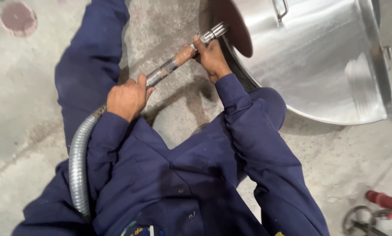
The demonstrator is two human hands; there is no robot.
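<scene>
While gripped, tool shaft lies inside both fingers.

Two bare hands, left and right. One ribbed grey metal flexible hose with one rusty metal shaft. One large shiny steel vessel, upper right. One red-handled tool, lower right.

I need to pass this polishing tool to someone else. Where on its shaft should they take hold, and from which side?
Probably on the bare stretch of the tool shaft, between the left hand and the right hand. It is a slim, straight rod tilted toward the steel vessel, so fingers can wrap it from above, clear of the ribbed tip and the flexible metal hose.
</scene>
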